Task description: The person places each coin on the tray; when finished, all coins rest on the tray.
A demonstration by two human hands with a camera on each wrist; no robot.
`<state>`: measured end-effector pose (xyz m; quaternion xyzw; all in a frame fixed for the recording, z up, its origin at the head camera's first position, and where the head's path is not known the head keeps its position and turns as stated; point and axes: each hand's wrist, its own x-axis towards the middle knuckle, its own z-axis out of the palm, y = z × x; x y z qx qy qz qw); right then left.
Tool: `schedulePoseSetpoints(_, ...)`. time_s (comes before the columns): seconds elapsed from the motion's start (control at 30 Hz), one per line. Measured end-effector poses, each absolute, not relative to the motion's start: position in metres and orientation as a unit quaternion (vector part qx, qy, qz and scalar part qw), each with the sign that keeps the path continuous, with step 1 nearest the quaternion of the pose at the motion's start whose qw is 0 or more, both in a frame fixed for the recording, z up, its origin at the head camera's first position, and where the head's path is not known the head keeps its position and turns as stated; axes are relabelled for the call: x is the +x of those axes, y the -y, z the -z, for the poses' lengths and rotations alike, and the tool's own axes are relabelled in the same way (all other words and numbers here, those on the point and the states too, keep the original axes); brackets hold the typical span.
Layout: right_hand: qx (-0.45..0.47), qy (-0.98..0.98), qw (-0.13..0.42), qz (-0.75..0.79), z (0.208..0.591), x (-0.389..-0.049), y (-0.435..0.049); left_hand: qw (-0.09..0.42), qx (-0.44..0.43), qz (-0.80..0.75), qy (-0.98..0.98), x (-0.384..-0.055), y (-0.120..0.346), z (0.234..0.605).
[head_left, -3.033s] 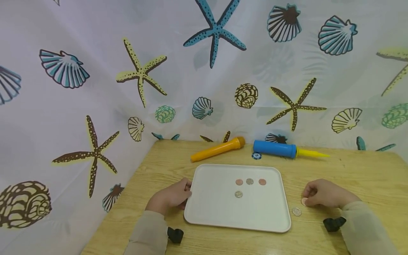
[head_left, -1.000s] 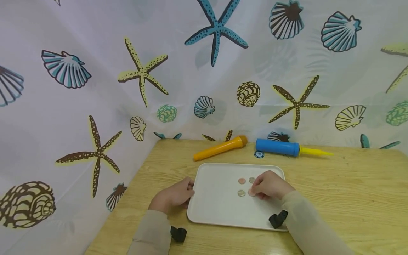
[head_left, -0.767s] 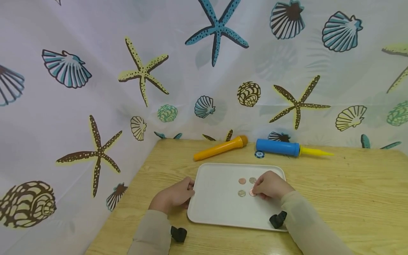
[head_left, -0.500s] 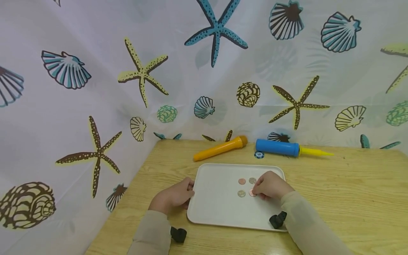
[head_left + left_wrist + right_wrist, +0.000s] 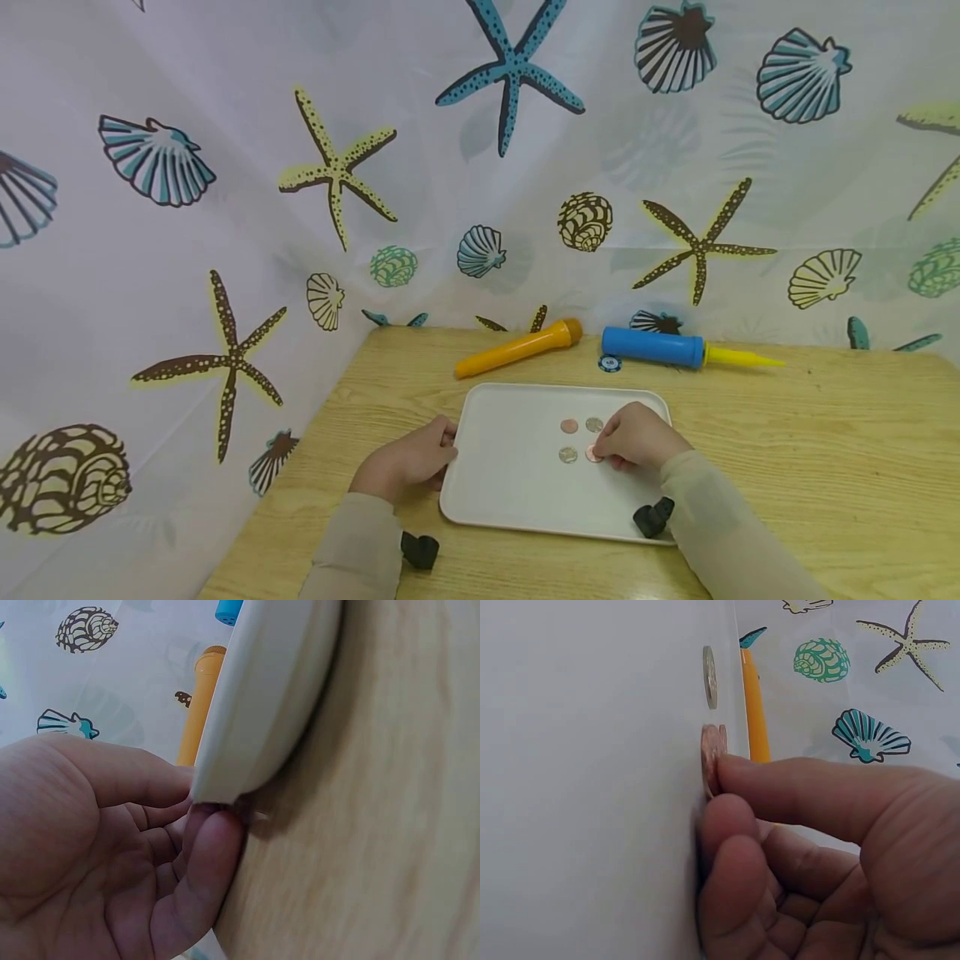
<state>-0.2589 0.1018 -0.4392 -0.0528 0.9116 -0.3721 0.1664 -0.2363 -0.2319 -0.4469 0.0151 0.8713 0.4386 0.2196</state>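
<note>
A white tray (image 5: 517, 492) lies on the wooden table. My left hand (image 5: 408, 460) grips its left edge; in the left wrist view, thumb and curled fingers (image 5: 214, 855) meet at the tray's rim (image 5: 277, 697). Over the tray's right half, my right hand (image 5: 637, 435) pinches a copper coin (image 5: 592, 452) low on the tray surface. The right wrist view shows the thumb against this copper coin (image 5: 710, 754). Left of it lies a silver coin (image 5: 568, 455). Behind are another copper coin (image 5: 569, 426) and another silver coin (image 5: 594, 425). The right hand hides the tray behind it.
Behind the tray lie an orange toy microphone (image 5: 517, 348), a blue hand pump (image 5: 652, 347) with a yellow nozzle (image 5: 742, 357), and a blue poker chip (image 5: 610, 363). A curtain (image 5: 420, 192) printed with shells and starfish hangs along the table's back and left.
My right hand has carried the copper coin from the table at right onto the tray, beside the silver coin. During the last second it stays nearly still. The left hand keeps its grip.
</note>
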Motion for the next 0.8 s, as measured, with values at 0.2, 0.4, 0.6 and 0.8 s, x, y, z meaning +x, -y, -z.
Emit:
schedulePoseSetpoints(0.2, -0.053, -0.911, 0.167, 0.373, 0.438, -0.259, -0.101, 0.223, 0.012, -0.438, -0.871, -0.236, 0.231, 0.446)
schedulePoseSetpoints(0.4, -0.059, -0.910, 0.164, 0.377, 0.438, -0.260, -0.103, 0.225, 0.010, -0.441, -0.869, -0.237, 0.231, 0.444)
schedulePoseSetpoints(0.6, -0.063, -0.895, 0.180, 0.403, 0.440, -0.259, -0.106, 0.225, 0.012, -0.430, -0.874, -0.237, 0.233, 0.445)
schedulePoseSetpoints(0.8, -0.081, -0.896, 0.158, 0.406, 0.435, -0.260, -0.114, 0.220, 0.019, -0.434, -0.874, -0.238, 0.233, 0.447)
